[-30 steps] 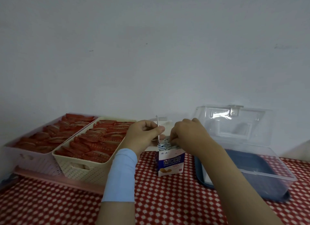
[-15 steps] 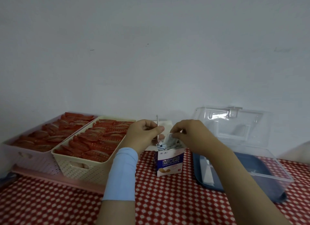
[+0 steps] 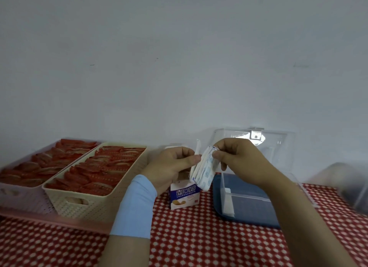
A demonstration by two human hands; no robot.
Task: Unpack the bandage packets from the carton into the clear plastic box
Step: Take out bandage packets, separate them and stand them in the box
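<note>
Two baskets (image 3: 95, 205), one carton (image 3: 184, 196)

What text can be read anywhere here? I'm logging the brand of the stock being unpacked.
"CHUANGKOUTIE": white letters on the blue band of the carton.
Three large white Chinese characters above it on the carton: visible, too blurred to read surely.
Smaller print lower on the carton: unreadable.
Blue print on the bandage packets in the right hand: too blurred.

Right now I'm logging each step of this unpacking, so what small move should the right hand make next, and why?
Probably carry the bandage packets rightward and lower them into the clear plastic box. The right hand pinches the bundle by its top, already clear of the carton, which the left hand steadies. The box stands open beside it, lid up.
</note>
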